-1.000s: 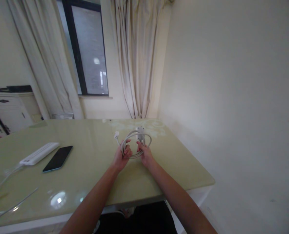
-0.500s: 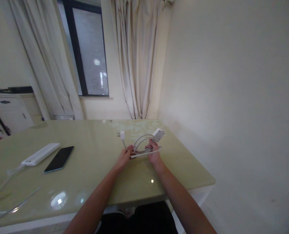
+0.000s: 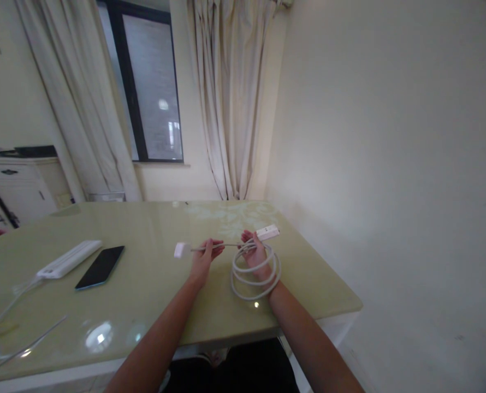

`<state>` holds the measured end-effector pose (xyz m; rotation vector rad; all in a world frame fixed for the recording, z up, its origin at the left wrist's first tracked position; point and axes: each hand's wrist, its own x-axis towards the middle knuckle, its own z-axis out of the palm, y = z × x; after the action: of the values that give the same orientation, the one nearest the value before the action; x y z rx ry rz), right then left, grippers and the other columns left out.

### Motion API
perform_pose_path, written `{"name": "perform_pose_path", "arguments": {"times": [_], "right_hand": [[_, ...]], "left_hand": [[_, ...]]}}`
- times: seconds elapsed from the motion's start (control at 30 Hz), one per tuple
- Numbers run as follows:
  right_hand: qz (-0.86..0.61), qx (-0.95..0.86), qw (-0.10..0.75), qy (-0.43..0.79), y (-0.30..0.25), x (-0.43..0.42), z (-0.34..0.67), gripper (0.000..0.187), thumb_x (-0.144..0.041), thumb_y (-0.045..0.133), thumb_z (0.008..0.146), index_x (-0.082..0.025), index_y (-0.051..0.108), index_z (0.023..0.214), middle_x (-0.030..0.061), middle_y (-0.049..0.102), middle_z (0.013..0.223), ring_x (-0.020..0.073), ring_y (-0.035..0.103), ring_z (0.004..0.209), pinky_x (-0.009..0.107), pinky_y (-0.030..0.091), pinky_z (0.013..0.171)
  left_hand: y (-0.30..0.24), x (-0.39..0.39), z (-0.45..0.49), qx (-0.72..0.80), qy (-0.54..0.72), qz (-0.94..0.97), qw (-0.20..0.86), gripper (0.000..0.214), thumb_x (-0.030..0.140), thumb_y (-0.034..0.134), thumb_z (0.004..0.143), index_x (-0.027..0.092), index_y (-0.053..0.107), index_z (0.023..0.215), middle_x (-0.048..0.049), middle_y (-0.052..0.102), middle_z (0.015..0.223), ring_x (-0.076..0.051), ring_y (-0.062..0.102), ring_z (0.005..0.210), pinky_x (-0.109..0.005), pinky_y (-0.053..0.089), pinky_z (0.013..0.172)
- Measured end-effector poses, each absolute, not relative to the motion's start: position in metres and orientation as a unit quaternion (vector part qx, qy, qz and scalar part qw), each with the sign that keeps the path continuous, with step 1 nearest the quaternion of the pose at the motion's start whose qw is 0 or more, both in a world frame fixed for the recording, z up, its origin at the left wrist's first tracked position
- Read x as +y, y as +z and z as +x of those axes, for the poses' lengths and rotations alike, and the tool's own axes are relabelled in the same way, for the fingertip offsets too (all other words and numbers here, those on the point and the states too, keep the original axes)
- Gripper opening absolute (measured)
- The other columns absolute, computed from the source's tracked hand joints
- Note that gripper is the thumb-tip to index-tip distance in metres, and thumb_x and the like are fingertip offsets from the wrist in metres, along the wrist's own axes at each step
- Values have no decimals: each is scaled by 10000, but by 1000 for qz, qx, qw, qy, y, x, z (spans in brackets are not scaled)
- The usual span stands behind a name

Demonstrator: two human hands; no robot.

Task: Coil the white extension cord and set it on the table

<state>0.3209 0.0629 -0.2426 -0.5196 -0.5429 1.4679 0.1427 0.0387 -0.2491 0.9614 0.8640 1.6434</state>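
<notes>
My left hand (image 3: 206,259) is closed on the thin end of a white cable, close to its white plug (image 3: 181,250), which points off to the left. The cable runs taut across to my right hand (image 3: 253,256), whose thumb and fingers hold it. Loops of the coiled cable (image 3: 249,298) hang over my right palm and wrist. Just beyond the right fingers sits the white socket block (image 3: 268,232) of this extension cord, with small openings on its face. Both hands are above the table.
On the left of the glossy greenish table (image 3: 153,305) lie a white power strip (image 3: 69,259) and a dark phone (image 3: 100,267). A thin white cord (image 3: 25,349) lies near the front left edge. A wall (image 3: 390,191) stands along the right side.
The loops have dropped from between my hands to hang round my right wrist. My left hand has moved slightly left, and the plug has swung from upright to pointing left.
</notes>
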Motion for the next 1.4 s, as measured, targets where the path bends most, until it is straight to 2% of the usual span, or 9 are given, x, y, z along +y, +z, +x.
{"name": "perform_pose_path", "arguments": {"times": [0.27,0.43,0.53,0.7,0.83,0.93,1.07,1.23,1.4], "right_hand": [[-286,-339,609,657,-242,56,315,360,-436,897,664,-225,723,899,9,717,895,144,649,791,311,568,775],[-346,-412,589,603,-244,55,314,438,-347,919,567,-233,700,929,-7,676,911,150,630,825,285,508,753],[-379,-447,590,555,-248,57,315,470,-362,898,567,-227,685,964,4,670,883,178,625,826,305,497,748],[-455,-453,604,472,-253,64,322,354,-472,798,651,-218,673,863,2,649,789,187,608,776,298,478,695],[-492,-439,652,375,-252,71,337,288,-514,690,756,-229,653,760,-8,630,692,175,595,710,295,464,687],[-524,-427,660,327,-252,75,349,338,-553,609,830,-241,600,700,-14,601,624,170,570,633,291,444,623],[-563,-416,659,275,-254,79,363,401,-599,557,877,-244,569,691,5,600,601,186,571,620,291,424,573],[-588,-428,665,172,-249,85,382,432,-594,522,905,-242,535,654,55,621,640,204,562,631,308,400,585],[-559,-519,630,145,-222,96,407,200,-422,685,783,-234,634,737,65,682,725,216,585,710,301,416,669]], "left_hand": [[-242,39,137,265,750,305,524,289,310,865,768,154,711,957,-85,781,1055,-146,757,895,-290,593,927],[-227,40,126,229,784,179,548,66,94,680,921,139,700,964,-76,790,990,-106,758,857,-191,605,845],[-219,40,113,203,793,98,566,215,44,508,1002,122,697,938,-73,789,935,-90,755,828,-162,608,809],[-215,38,94,147,790,46,593,331,98,402,1055,137,687,892,-32,762,809,-75,725,719,-172,608,742],[-212,30,86,112,753,82,643,324,139,381,1067,142,681,946,17,611,627,-50,629,587,-141,572,662],[-209,22,80,63,706,178,683,241,144,427,1054,134,664,1091,64,460,589,-20,447,443,-69,398,435],[-208,19,75,142,652,288,687,238,260,515,1032,131,648,1182,107,301,565,-33,223,351,-117,216,309],[-197,24,68,329,628,429,560,433,547,601,945,135,677,1054,123,210,565,-35,151,354,-143,149,317],[-146,17,43,400,632,551,371,511,631,563,928,140,693,986,95,259,564,-56,230,381,-161,179,347]]}}
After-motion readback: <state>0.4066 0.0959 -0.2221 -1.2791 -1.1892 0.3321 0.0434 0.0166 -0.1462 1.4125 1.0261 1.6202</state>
